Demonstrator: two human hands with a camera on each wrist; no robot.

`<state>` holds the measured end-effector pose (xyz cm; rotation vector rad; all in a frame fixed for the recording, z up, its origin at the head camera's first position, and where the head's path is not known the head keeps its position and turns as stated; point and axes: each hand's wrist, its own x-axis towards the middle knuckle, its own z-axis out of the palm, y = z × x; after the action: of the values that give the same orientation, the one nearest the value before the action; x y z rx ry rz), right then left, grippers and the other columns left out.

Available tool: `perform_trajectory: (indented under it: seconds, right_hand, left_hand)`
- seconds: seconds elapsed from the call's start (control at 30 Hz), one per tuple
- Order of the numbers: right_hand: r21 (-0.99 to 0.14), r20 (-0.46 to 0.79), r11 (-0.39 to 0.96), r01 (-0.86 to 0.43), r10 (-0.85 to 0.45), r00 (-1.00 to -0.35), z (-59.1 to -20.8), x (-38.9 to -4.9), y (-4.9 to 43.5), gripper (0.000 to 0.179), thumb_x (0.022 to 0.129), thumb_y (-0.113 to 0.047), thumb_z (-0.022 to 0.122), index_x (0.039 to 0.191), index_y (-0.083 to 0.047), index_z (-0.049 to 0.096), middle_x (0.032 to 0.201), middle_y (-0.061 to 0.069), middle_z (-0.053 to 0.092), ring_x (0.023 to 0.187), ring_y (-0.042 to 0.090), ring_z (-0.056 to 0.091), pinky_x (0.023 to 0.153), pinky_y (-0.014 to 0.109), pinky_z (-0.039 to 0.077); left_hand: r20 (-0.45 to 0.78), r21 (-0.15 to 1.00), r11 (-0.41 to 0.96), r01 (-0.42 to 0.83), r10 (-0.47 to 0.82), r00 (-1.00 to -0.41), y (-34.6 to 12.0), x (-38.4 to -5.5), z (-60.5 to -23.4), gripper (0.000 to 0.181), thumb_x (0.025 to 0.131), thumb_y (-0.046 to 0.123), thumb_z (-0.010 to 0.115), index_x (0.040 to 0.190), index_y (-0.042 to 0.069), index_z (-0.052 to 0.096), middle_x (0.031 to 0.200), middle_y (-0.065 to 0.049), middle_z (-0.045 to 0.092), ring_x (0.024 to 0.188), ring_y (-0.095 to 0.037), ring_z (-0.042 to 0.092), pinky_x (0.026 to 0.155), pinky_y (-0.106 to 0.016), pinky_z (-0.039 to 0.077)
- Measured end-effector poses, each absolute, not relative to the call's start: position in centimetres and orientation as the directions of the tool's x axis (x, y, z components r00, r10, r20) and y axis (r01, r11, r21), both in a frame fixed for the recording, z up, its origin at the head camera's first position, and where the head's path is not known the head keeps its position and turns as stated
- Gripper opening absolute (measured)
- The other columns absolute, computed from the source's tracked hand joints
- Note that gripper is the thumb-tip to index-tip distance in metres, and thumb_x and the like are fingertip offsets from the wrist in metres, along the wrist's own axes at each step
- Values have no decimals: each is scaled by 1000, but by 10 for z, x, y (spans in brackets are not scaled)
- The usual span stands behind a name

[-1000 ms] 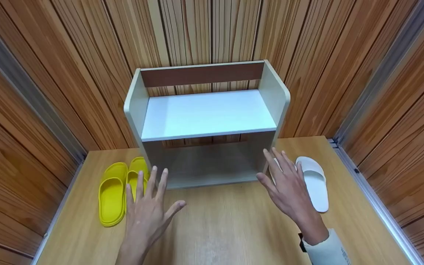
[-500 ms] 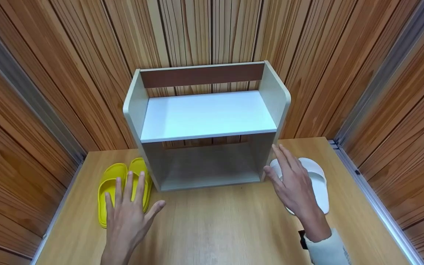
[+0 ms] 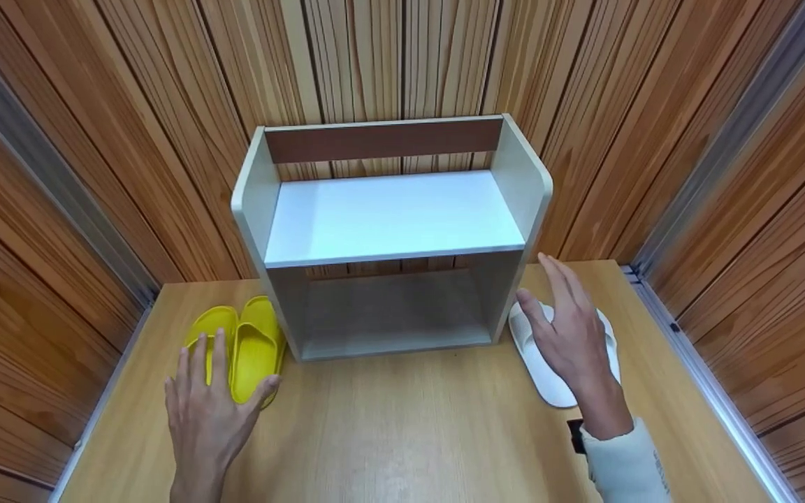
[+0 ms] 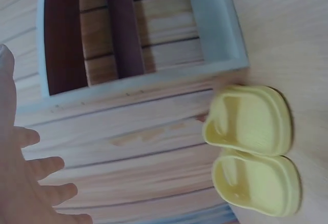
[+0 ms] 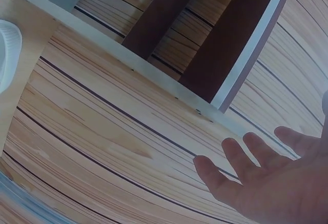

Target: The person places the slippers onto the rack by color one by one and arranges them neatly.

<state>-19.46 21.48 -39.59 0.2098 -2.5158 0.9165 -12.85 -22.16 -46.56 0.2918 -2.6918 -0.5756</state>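
Left hand point(image 3: 208, 419) and right hand point(image 3: 574, 342) are being shifted outward, fingers spread. Yellow slippers point(image 3: 256, 353), lower left, and white slippers point(image 3: 546, 383), lower right, are not yet being gripped.

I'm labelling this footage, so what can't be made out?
Head view: part of the outer yellow slipper, behind the left grip.
Head view: much of the white slippers, behind the right grip.
Right wrist view: most of one white slipper, cut off by the left edge.
Head view: marks on the right sleeve, too small.
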Motion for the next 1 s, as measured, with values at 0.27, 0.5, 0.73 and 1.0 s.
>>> perform_trajectory:
  seconds: [0.27,0.5,0.73,1.0]
  right_hand:
    - [-605,461,745,-281,40,-886,-389,-204,217,61,105,-38,54,155,-8,38,157,21,35,140,43,39,106,67,35]
    - [-611,515,727,-314,64,-855,-385,-215,217,61,102,-32,61,153,-4,41,152,23,41,137,43,42,105,66,36]
    - [-668,515,669,-326,99,-852,-381,-229,218,67,99,-27,67,154,-4,37,149,23,44,133,41,44,103,61,41]
    - [-788,398,545,-285,98,-912,-376,-255,225,76,98,-27,69,157,-3,27,149,24,41,132,41,45,102,57,43]
  left_hand:
    - [344,479,862,-166,-359,-868,-235,-127,-478,104,80,60,73,157,5,31,155,-31,31,143,-52,24,111,-72,15]
    - [382,514,836,-191,-422,-822,-245,-128,-491,107,78,57,77,158,5,29,150,-31,35,135,-52,33,104,-72,27]
    - [377,551,797,-247,-501,-779,-253,-132,-501,110,78,58,77,161,11,23,152,-29,34,134,-51,35,101,-71,30]
    - [368,564,781,-268,-528,-765,-261,-136,-515,110,79,60,75,162,12,20,151,-31,34,133,-53,36,100,-72,31]
